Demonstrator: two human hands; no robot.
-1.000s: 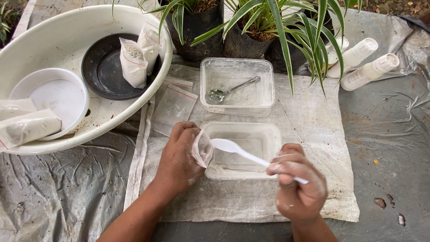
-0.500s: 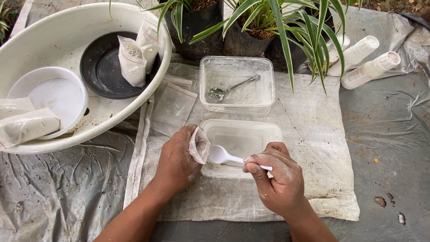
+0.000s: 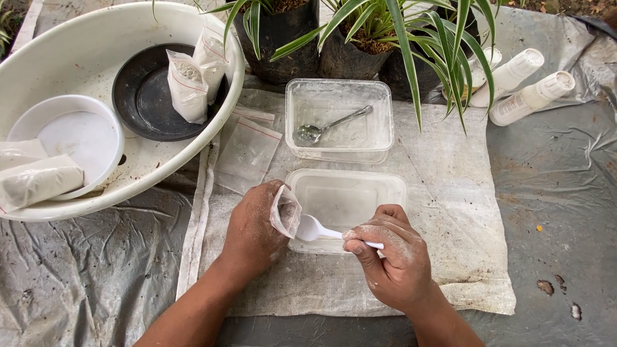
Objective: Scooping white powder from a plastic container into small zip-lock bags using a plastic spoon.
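Left hand (image 3: pixel 254 231): closed in a pinch on a small clear plastic zip bag (image 3: pixel 286 211), held at the near left corner of a shallow clear rectangular plastic tub (image 3: pixel 379 193); the bag's mouth faces right, toward the other hand. Right hand (image 3: pixel 392 257): fingers curled tight round the handle of a white plastic spoon (image 3: pixel 316 229), powder dusted over the knuckles. Spoon: long axis close to level across the view, handle at the right inside the fist, bowl at the left, pointing at the bag mouth and just beside it; whether the bowl touches the bag cannot be told, nor what it carries. The bag lies directly left of the right hand, along the line of the spoon, so the two hands face each other over the tub's near edge. Behind this tub, a second clear rectangular plastic tub (image 3: pixel 339 119) with a metal spoon (image 3: pixel 328 127) lying in it aslant, bowl at lower left, handle toward upper right. Both tubs stand on a white woven sack cloth (image 3: pixel 450 212) spread on grey plastic sheeting (image 3: pixel 96 270) on the ground. Flat empty zip bags (image 3: pixel 247 151) lie on the cloth at left. Large white round plastic basin (image 3: pixel 83 38) at upper left holds a black plastic saucer (image 3: pixel 141 103), filled sachets (image 3: pixel 186 87) and a white bowl (image 3: pixel 71 138). Potted green plants (image 3: pixel 360 38) and two white plastic bottles (image 3: pixel 520 87) at the far side.
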